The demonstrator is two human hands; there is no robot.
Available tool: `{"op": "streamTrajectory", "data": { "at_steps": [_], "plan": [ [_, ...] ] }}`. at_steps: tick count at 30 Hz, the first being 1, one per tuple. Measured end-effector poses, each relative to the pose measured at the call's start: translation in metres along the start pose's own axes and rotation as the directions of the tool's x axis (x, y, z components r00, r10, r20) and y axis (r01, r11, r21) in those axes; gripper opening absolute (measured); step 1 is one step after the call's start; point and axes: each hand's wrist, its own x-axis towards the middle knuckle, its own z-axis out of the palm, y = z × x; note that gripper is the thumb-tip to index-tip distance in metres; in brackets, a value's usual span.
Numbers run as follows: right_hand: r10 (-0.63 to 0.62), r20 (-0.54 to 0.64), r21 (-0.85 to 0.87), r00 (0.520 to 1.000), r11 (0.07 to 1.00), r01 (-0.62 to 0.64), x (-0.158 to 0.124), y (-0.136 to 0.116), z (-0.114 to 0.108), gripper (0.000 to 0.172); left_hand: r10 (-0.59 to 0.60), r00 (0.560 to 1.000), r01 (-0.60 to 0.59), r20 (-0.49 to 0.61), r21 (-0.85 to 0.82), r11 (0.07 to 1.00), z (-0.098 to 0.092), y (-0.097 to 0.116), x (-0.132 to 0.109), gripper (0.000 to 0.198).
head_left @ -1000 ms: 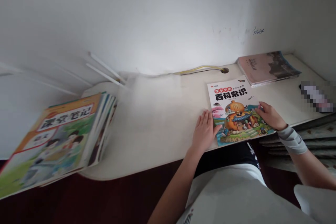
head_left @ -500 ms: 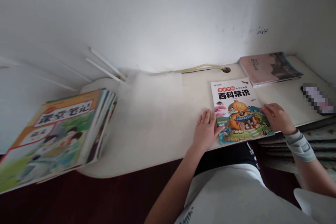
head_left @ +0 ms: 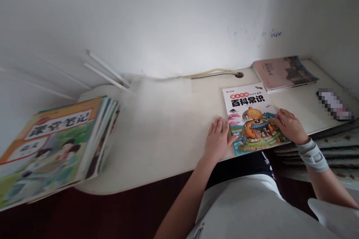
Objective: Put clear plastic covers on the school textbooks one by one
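Book (head_left: 254, 117) hardly shifted this past second, judged steadied | left hand (head_left: 216, 141) flat, thumb over its left edge | right hand (head_left: 293, 129) curled at right edge, grip unclear

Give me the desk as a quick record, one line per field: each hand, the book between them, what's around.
Left hand: palm down at the book's left edge, thumb over the cover
Right hand: at the book's right edge; grip unclear
Right wrist: grey wrap
Book: closed, illustrated cover up, gourd-shaped house pictured
Far right: pile of pink-covered books near the wall
Right end: pixelated object, details hidden
Left end: book stack, orange-and-green cover on top
Back edge: yellow cable running to a hole
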Motion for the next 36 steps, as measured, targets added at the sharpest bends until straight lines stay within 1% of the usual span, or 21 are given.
{"op": "streamTrajectory", "data": {
  "at_steps": [5,8,10,12,13,15,17,18,20,22,23,25,27,30,33,36],
  "plan": [
    [-0.002,-0.007,0.05,1.0,0.999,0.002,0.0,-0.003,0.002,0.037,-0.002,1.0,0.002,-0.004,-0.02,1.0,0.0,-0.001,0.0,0.066],
    [0.022,0.002,0.071,1.0,0.997,-0.022,-0.002,-0.006,0.0,0.044,0.005,1.0,-0.006,-0.013,-0.02,1.0,0.001,-0.002,-0.001,0.065],
    [0.019,-0.017,0.135,1.0,0.991,-0.016,-0.004,-0.011,-0.007,0.051,0.004,1.0,-0.004,-0.014,-0.012,1.0,0.002,-0.002,0.0,0.065],
    [-0.044,-0.009,0.283,0.999,0.958,0.045,-0.004,-0.02,-0.02,0.059,0.001,1.0,-0.001,-0.011,0.004,1.0,0.002,-0.001,0.0,0.065],
    [-0.103,0.013,0.375,0.995,0.923,0.091,-0.002,-0.026,-0.028,0.06,0.001,1.0,-0.001,-0.01,0.012,1.0,0.002,0.001,0.001,0.065],
    [-0.246,0.066,0.539,0.967,0.825,0.173,0.003,-0.044,-0.044,0.06,0.013,1.0,-0.013,-0.005,0.027,1.0,-0.001,0.004,0.001,0.065],
    [-0.352,0.073,0.62,0.933,0.749,0.234,0.01,-0.068,-0.052,0.06,0.025,1.0,-0.025,-0.013,0.043,0.999,-0.006,0.005,-0.001,0.063],
    [-0.378,0.055,0.627,0.924,0.734,0.263,0.013,-0.081,-0.052,0.062,0.01,1.0,-0.009,-0.029,0.059,0.998,-0.01,0.005,-0.003,0.061],
    [-0.391,0.01,0.583,0.92,0.75,0.312,0.018,-0.108,-0.047,0.066,-0.079,0.993,0.088,-0.083,0.102,0.991,-0.017,-0.001,-0.011,0.06],
    [-0.389,-0.003,0.496,0.921,0.799,0.34,0.02,-0.134,-0.037,0.068,-0.224,0.966,0.24,-0.127,0.13,0.962,-0.021,-0.013,-0.021,0.064],
    [-0.387,0.004,0.445,0.922,0.826,0.345,0.021,-0.145,-0.031,0.068,-0.29,0.949,0.306,-0.128,0.128,0.943,-0.022,-0.021,-0.027,0.067],
    [-0.379,0.019,0.344,0.925,0.871,0.35,0.02,-0.165,-0.023,0.067,-0.365,0.926,0.374,-0.098,0.1,0.922,-0.021,-0.035,-0.04,0.072],
    [-0.374,0.019,0.248,0.927,0.9,0.358,0.021,-0.18,-0.018,0.064,-0.376,0.923,0.381,-0.08,0.061,0.923,-0.017,-0.046,-0.049,0.072],
    [-0.382,0.033,0.135,0.924,0.917,0.374,0.023,-0.197,-0.013,0.059,-0.347,0.93,0.352,-0.119,0.021,0.936,-0.011,-0.051,-0.056,0.063],
    [-0.375,0.071,0.07,0.925,0.926,0.37,0.025,-0.206,-0.007,0.055,-0.333,0.929,0.338,-0.158,0.004,0.941,-0.008,-0.051,-0.056,0.054],
    [-0.36,0.079,0.038,0.93,0.933,0.358,0.026,-0.209,-0.001,0.055,-0.331,0.927,0.337,-0.174,0.001,0.942,-0.008,-0.051,-0.056,0.046]
  ]
}}
